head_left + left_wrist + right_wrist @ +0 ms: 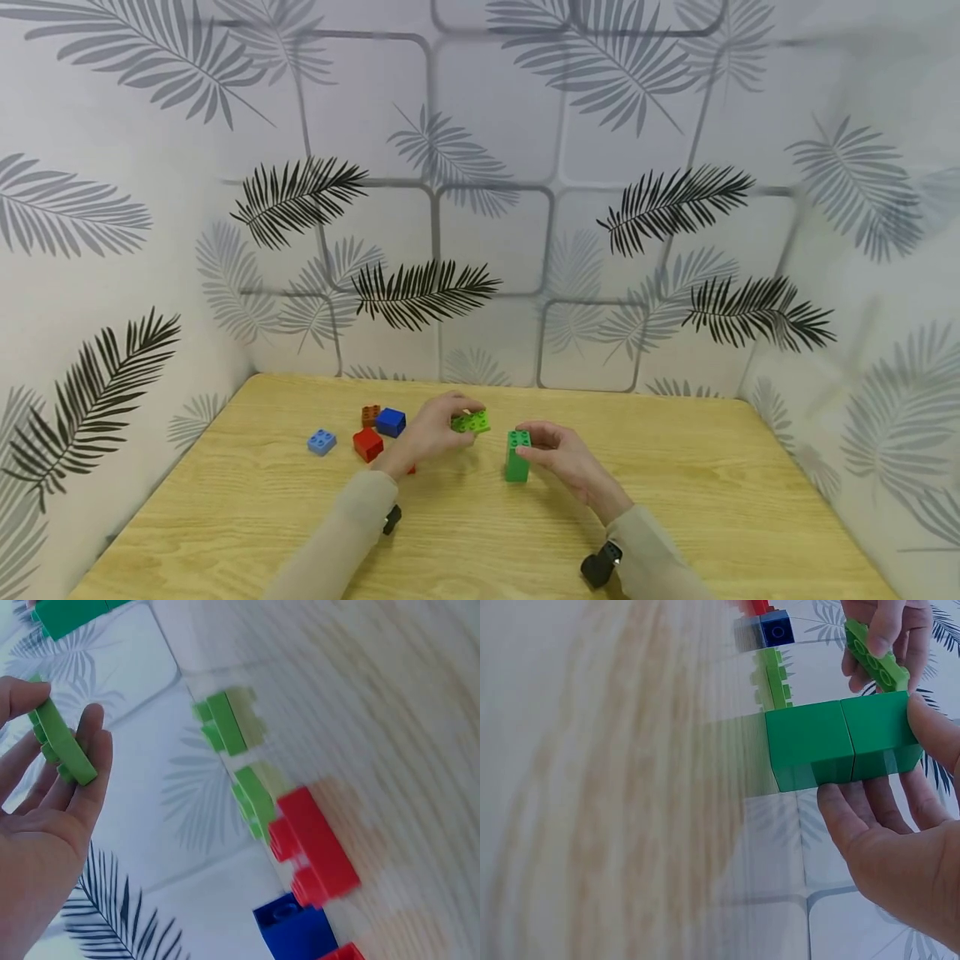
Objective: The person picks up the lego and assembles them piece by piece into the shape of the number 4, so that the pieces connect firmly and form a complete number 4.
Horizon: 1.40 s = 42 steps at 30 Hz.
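Left hand: the left hand (427,432) pinches a flat light-green plate brick (471,422) between thumb and fingers, lifted clear of the counter (675,467), studs up, so its underside is free.
Right hand: the right hand (561,454) grasps the top of a dark-green stack (517,456) of two blocks, thumb on one face and fingers on the other; the grip looks meant to keep the tall, narrow stack from tipping.
Stack: upright on the counter near the middle, slightly toward the back edge, its studded top uncovered.
Gap: the plate is just left of the stack's top and about level with it, not touching.
Spare bricks: a red brick (367,443), blue brick (390,422), brown brick (371,414) and light-blue brick (321,442) lie in a loose cluster toward the back-left, beside the left hand.
More greens: the left wrist view shows two more green plates (240,761) lying near the back edge.
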{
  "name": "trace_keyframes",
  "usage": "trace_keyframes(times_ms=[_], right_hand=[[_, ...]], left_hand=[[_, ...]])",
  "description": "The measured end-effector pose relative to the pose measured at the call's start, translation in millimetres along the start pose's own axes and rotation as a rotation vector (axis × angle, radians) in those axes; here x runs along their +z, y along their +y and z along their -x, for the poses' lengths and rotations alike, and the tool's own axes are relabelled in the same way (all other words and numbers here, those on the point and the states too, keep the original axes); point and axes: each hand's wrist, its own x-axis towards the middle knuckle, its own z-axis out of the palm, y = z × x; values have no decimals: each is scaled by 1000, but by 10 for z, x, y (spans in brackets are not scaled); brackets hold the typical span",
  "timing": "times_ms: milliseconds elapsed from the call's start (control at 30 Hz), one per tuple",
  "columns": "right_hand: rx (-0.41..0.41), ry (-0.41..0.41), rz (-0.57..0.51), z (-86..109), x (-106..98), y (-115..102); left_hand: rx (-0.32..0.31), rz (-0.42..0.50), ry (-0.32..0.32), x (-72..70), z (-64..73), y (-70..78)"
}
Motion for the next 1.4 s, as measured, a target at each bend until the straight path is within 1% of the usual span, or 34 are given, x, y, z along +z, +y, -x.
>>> trace_keyframes(times_ms=[100,233,433,667,767,967,1133,1267,1400], right_hand=[[5,-2,-6,9,18,-4],[3,-8,-11,15,29,-9],[-6,-19,-18,10,20,3],[-8,-18,-7,11,14,-14],[-11,-15,-3,14,9,-24],[-20,-36,-19,12,9,-13],[-27,-51,-24,9,14,4],[-29,-51,-17,8,13,1],[-26,-51,-24,6,3,4]], left_hand=[[46,-1,1,39,-1,65],[78,-11,-17,91,-5,157],[84,-17,-5,129,-15,264],[88,-49,-11,160,-45,314],[101,-19,-2,183,-56,328],[110,100,6,264,-59,325],[91,129,0,338,-73,316],[66,144,4,351,-78,340],[66,139,2,355,-93,352]])
